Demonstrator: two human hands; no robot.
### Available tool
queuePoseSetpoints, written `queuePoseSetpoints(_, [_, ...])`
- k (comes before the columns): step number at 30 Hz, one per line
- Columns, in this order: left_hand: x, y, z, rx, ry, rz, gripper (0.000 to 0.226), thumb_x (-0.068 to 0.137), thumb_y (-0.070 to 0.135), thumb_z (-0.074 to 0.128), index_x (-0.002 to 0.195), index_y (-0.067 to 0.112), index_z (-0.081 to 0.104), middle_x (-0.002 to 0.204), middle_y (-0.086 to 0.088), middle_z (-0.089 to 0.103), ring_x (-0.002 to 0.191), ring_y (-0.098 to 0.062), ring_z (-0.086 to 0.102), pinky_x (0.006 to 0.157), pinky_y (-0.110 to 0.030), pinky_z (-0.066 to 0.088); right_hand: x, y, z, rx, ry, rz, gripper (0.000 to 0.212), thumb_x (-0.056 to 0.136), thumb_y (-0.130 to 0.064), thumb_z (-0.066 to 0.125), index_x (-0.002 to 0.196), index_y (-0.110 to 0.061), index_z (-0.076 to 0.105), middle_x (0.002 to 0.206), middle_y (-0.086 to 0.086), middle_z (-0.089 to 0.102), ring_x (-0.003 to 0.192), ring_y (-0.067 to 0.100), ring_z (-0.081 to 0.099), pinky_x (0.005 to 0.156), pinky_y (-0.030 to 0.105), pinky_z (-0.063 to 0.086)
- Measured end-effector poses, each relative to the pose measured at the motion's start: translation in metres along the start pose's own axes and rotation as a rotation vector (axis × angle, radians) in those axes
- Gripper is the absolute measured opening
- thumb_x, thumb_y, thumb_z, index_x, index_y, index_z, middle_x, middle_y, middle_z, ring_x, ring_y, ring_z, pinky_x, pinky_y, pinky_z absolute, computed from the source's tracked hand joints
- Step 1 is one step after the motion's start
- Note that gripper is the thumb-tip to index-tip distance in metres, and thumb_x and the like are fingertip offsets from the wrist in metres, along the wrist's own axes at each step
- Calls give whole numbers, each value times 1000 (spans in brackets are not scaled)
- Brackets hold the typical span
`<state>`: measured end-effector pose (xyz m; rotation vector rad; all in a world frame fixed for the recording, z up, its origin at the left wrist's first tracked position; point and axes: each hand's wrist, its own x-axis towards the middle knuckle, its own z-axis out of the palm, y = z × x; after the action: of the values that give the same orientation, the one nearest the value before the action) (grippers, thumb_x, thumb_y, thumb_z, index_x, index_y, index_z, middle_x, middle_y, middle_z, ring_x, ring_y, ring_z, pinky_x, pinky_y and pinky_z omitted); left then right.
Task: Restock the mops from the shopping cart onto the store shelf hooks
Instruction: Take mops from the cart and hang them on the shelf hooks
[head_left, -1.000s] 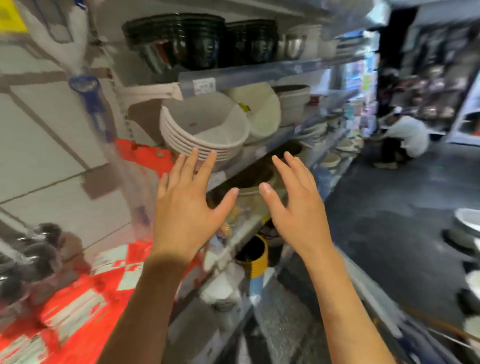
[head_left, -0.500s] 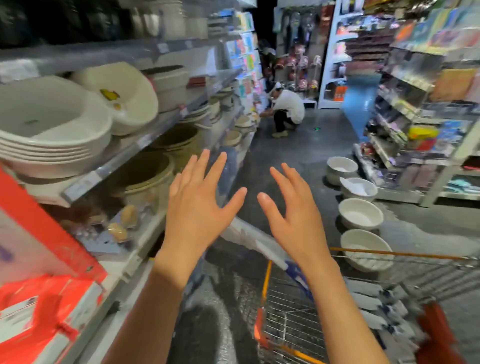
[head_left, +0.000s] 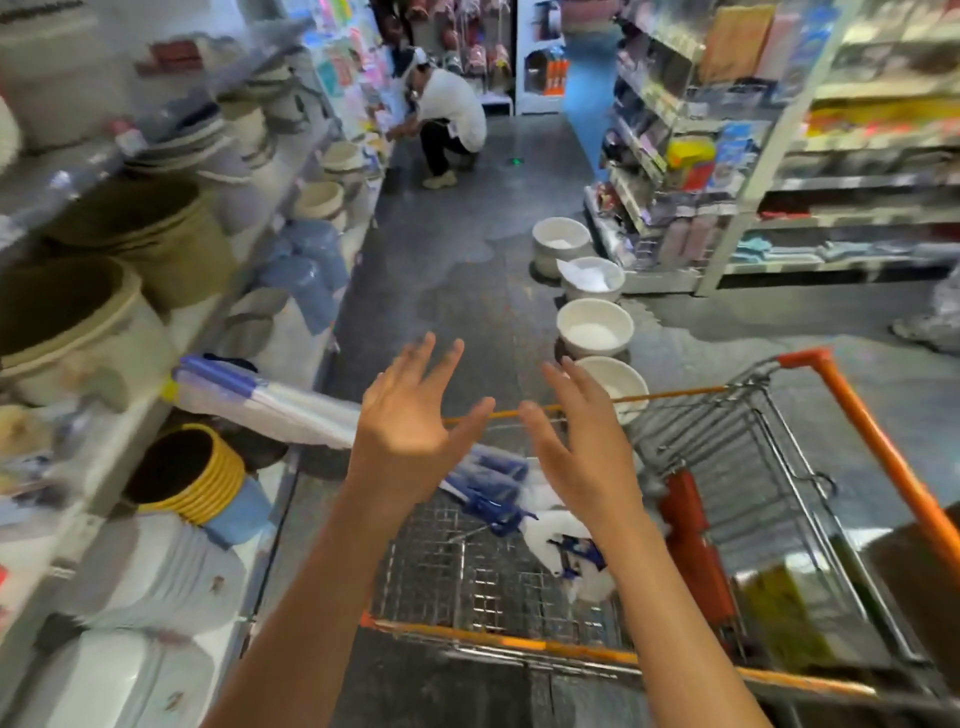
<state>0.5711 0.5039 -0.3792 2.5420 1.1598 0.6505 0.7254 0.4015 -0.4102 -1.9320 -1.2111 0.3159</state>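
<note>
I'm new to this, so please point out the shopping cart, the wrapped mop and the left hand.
shopping cart (head_left: 878, 431): head view, orange handle bar.
wrapped mop (head_left: 270, 402): head view, plastic-covered head.
left hand (head_left: 410, 431): head view, back of hand.

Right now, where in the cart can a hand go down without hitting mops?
Bare wire floor shows in the shopping cart near its orange front rail, below the left hand. Wrapped mops crowd the middle, under the right hand.

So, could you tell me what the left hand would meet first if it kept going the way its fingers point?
Probably nothing close: the left hand is open above the shopping cart, fingers aimed up the bare aisle floor. Depth is unclear.
</note>
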Motion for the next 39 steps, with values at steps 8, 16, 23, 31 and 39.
queuePoseSetpoints(8, [13, -5, 104, -110, -379, -5, 67, 98, 54, 53, 156, 26, 35, 164, -1, 29, 152, -22, 24, 122, -39, 22, -16, 86, 18, 43, -6, 253, 55, 100, -46, 51, 147, -17, 47, 155, 4, 42, 143, 18, 36, 117, 32, 28])
queuePoseSetpoints(16, [22, -39, 183, -182, -667, -25, 61, 99, 50, 52, 152, 22, 41, 158, 1, 40, 145, -20, 37, 116, -39, 34, -36, 139, 71, 153, 41, 508, 52, 101, -45, 50, 144, -16, 51, 145, -3, 50, 136, 14, 43, 107, 31, 39])
queuePoseSetpoints(23, [26, -89, 260, -223, -907, -48, 60, 99, 49, 54, 150, 19, 46, 154, -3, 46, 141, -23, 43, 115, -41, 36, -42, 176, 149, 415, 115, 896, 45, 103, -41, 50, 140, -16, 53, 132, -2, 57, 118, 10, 53, 93, 24, 39])
queuePoseSetpoints(31, [28, -129, 334, -76, -1083, 118, 58, 99, 47, 57, 148, 17, 46, 145, -7, 55, 131, -24, 53, 102, -34, 42, -38, 228, 234, 1013, 476, 1391, 19, 98, -34, 59, 94, -16, 64, 73, 18, 54, 76, 32, 63, 81, 42, 52])
queuePoseSetpoints(39, [34, -140, 374, 224, -1014, 356, 37, 99, 54, 45, 111, 22, 61, 103, -4, 70, 97, -27, 67, 72, -35, 47, -14, 273, 281, 1685, 732, 1497, 58, 93, -41, 66, 129, 2, 51, 128, 23, 55, 108, 29, 55, 107, 37, 45])
